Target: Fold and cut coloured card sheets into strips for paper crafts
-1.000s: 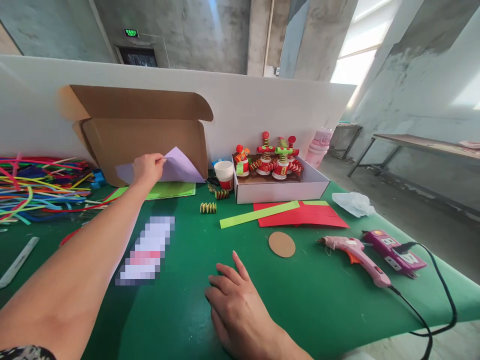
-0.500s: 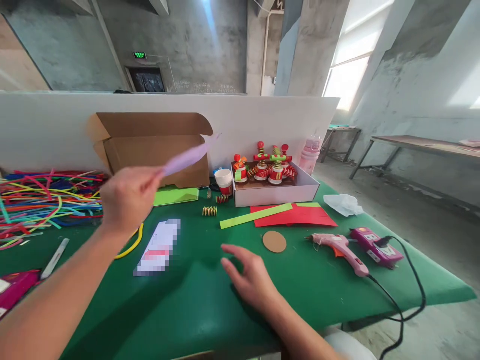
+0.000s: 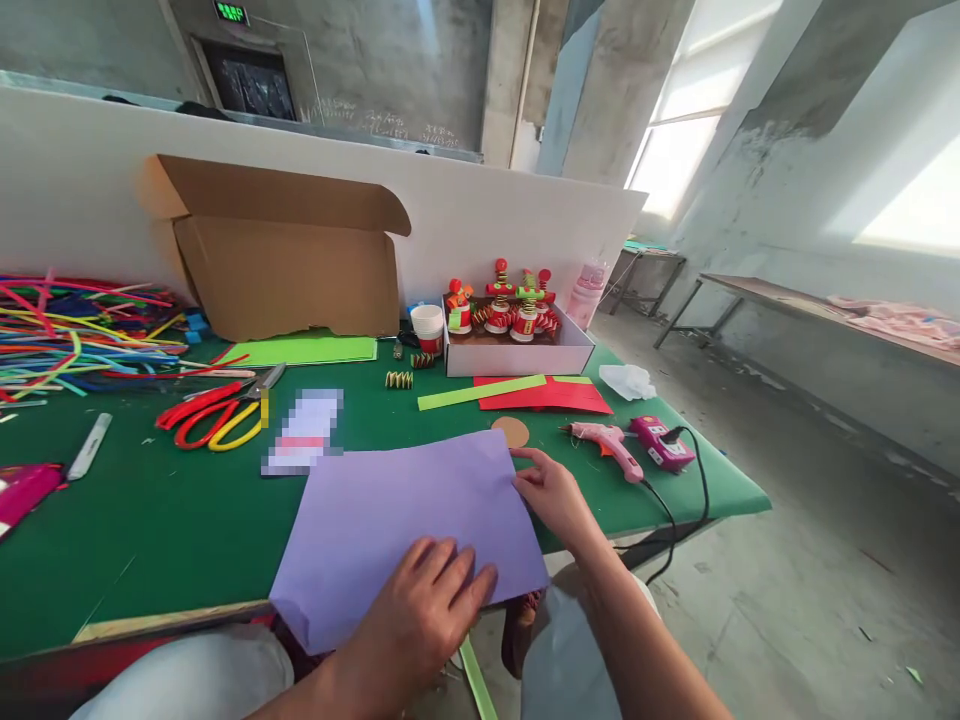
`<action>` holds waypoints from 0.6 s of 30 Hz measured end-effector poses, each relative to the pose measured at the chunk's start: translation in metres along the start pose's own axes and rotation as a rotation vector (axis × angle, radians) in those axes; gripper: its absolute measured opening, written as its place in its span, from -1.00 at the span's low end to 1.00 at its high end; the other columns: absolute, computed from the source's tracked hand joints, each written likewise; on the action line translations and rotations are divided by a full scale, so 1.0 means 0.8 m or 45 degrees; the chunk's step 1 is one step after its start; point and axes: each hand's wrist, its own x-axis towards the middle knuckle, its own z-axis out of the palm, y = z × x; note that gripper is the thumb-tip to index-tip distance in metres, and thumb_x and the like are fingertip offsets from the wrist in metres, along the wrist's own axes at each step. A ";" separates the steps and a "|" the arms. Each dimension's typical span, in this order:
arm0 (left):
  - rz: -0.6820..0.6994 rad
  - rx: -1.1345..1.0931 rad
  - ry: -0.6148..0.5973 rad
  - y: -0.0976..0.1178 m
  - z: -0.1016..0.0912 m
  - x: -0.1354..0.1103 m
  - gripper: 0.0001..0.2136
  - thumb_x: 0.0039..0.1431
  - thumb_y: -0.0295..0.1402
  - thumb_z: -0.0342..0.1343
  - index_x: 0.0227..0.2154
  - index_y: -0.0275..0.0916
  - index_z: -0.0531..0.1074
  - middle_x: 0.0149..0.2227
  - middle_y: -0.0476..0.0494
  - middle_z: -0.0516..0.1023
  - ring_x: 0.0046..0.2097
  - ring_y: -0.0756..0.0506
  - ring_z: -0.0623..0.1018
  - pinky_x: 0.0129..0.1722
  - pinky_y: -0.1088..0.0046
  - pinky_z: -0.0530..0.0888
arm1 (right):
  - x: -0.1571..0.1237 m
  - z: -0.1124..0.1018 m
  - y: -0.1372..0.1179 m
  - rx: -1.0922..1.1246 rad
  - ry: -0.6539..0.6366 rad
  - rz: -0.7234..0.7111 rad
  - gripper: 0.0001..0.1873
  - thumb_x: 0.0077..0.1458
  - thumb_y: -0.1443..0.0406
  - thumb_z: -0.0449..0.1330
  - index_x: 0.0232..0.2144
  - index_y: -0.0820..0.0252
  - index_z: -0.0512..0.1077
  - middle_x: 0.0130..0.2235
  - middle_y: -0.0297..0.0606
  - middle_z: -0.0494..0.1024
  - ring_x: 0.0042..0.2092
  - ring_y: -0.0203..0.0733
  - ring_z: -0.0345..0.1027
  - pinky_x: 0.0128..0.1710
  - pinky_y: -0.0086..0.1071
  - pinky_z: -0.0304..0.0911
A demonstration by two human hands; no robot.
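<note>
Purple paper (image 3: 405, 500) overhangs the green table (image 3: 187, 540) at its near edge; remotely, I see the left hand (image 3: 431, 610) over the sheet's near side, right hand (image 3: 555, 500) touching its right edge, grips indiscernible to me.

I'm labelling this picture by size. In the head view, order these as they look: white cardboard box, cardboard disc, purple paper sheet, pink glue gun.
1. Purple paper sheet
2. White cardboard box
3. Pink glue gun
4. Cardboard disc, partly covered by the sheet
</note>
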 end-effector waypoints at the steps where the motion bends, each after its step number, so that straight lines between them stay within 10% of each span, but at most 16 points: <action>1: -0.054 0.001 -0.056 -0.001 0.001 -0.008 -0.70 0.26 -0.34 0.08 0.04 -0.17 0.42 -0.08 -0.16 0.60 -0.03 -0.17 0.49 0.02 0.20 0.33 | 0.001 -0.003 0.003 -0.090 0.054 -0.027 -0.56 -0.04 0.27 0.17 -0.05 0.17 0.45 -0.48 -0.41 0.58 -0.53 -0.29 0.32 -0.53 -0.45 0.15; 6: -0.241 0.052 -0.245 -0.019 -0.004 -0.048 -0.60 0.20 -0.37 0.07 0.11 -0.11 0.41 0.11 -0.17 0.56 0.14 -0.19 0.46 0.11 0.20 0.32 | -0.002 -0.018 -0.003 -0.474 0.242 -0.090 -0.56 0.04 0.30 0.11 0.00 0.15 0.45 -0.40 -0.32 0.63 -0.39 -0.13 0.48 -0.36 -0.30 0.37; 9: -0.236 0.063 -0.236 -0.029 -0.009 -0.056 -0.62 0.21 -0.46 0.05 0.08 -0.12 0.45 0.07 -0.13 0.60 0.11 -0.14 0.50 0.05 0.28 0.37 | -0.024 -0.002 -0.013 -0.735 0.405 -0.380 -0.47 0.09 0.22 0.21 0.13 0.15 0.40 -0.03 -0.09 0.62 -0.02 0.06 0.50 -0.03 -0.06 0.40; 14: -0.206 0.062 -0.172 -0.037 -0.014 -0.053 -0.67 0.24 -0.53 0.01 0.01 -0.21 0.51 0.01 -0.16 0.65 0.05 -0.14 0.57 -0.01 0.33 0.44 | -0.079 0.056 -0.007 -0.940 -0.346 -0.911 -0.21 0.05 0.09 0.35 0.26 0.28 0.30 0.21 0.03 0.46 0.26 0.11 0.29 0.28 -0.03 0.19; 18: -0.260 0.143 -0.239 -0.054 -0.023 -0.078 -0.55 0.17 -0.65 -0.10 -0.03 -0.19 0.57 0.02 -0.18 0.65 0.06 -0.16 0.59 -0.03 0.30 0.47 | -0.090 0.065 0.014 -1.153 -0.372 -0.862 -0.45 0.19 0.43 0.10 0.23 0.31 0.35 0.23 -0.01 0.44 0.30 -0.01 0.25 0.31 -0.10 0.18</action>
